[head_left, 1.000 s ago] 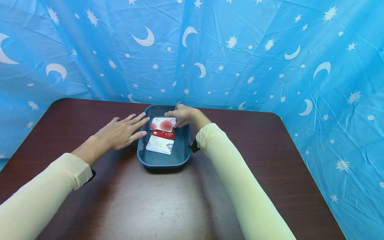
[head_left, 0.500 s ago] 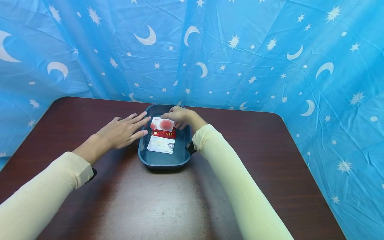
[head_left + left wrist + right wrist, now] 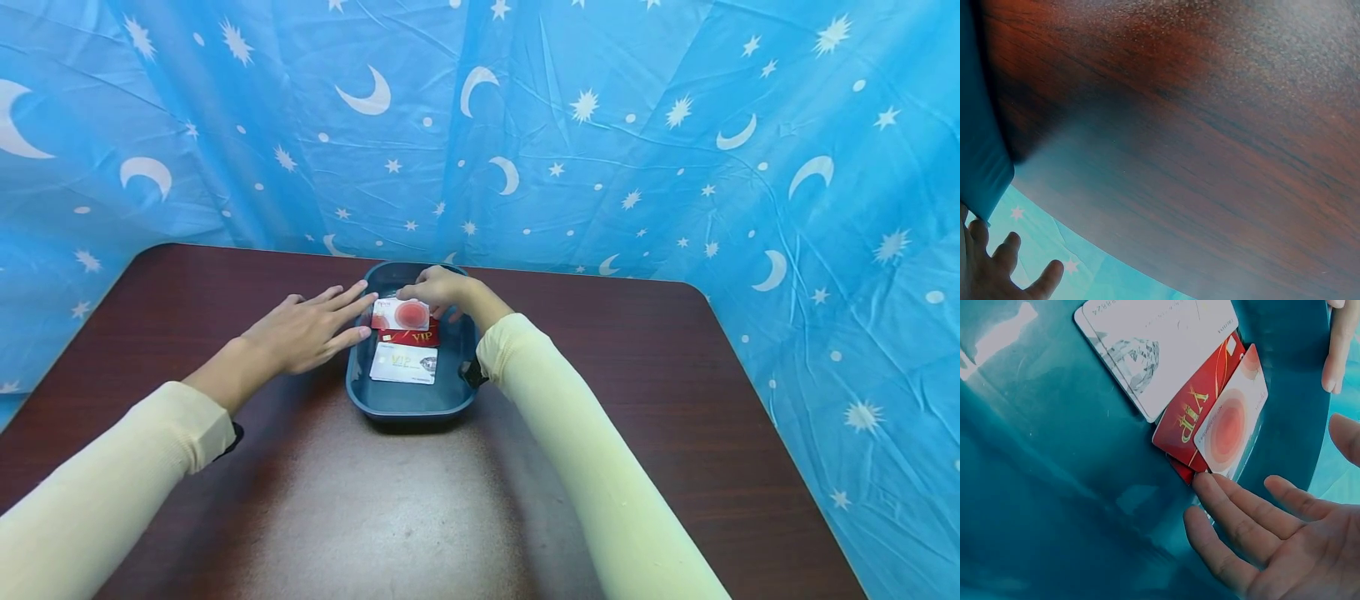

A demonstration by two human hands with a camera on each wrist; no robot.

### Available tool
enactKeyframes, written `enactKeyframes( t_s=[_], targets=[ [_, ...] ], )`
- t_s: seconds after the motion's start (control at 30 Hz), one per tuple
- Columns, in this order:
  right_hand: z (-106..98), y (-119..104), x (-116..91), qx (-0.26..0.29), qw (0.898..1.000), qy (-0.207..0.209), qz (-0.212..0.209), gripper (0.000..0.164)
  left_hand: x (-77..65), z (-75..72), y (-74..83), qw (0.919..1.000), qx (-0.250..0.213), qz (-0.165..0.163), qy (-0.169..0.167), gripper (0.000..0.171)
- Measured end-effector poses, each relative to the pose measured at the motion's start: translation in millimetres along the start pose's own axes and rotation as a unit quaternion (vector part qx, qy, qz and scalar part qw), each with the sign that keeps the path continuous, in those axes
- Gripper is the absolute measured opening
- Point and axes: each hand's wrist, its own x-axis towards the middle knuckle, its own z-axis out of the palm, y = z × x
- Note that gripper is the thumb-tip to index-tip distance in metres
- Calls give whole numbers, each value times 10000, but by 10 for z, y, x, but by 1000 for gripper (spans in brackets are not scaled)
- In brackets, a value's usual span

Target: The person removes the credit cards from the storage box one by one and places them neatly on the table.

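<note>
A dark teal tray [image 3: 408, 415] holds a few cards. At its far end lies a white card with red circles [image 3: 401, 314], overlapping a red VIP card [image 3: 420, 336]; nearer the front is a white VIP card [image 3: 403, 363], with another card edge under it in the right wrist view. My right hand [image 3: 442, 289] reaches into the tray with extended fingers. In the right wrist view, its fingertips [image 3: 1204, 484] touch the edge of the cards and the thumb stands apart. My left hand [image 3: 311, 329] lies spread, fingertips at the tray's left rim.
The tray stands on a dark brown wooden table [image 3: 637, 400], toward its far edge. Behind and to the right hangs a blue curtain [image 3: 585, 167] with moons and stars. Glare shows on the table's front middle.
My right hand has moved left and deeper into the tray. The card with red circles has shifted slightly left, and the white VIP card has turned straighter. My left hand stays in place.
</note>
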Motion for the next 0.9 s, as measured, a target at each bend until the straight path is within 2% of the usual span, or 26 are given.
enactKeyframes(
  t_s=[0.4,0.57,0.9],
  targets=[
    [-19,-33,-29,114,9998,141,-6,63,-3,-6,1,10000,-15,25,8,68],
    [-10,-73,-27,236,9988,417,38,55,-6,-15,-2,10000,9,21,40,68],
    [43,-104,-19,147,9950,988,97,40,-20,-2,-1,10000,1,65,68,67]
  ],
)
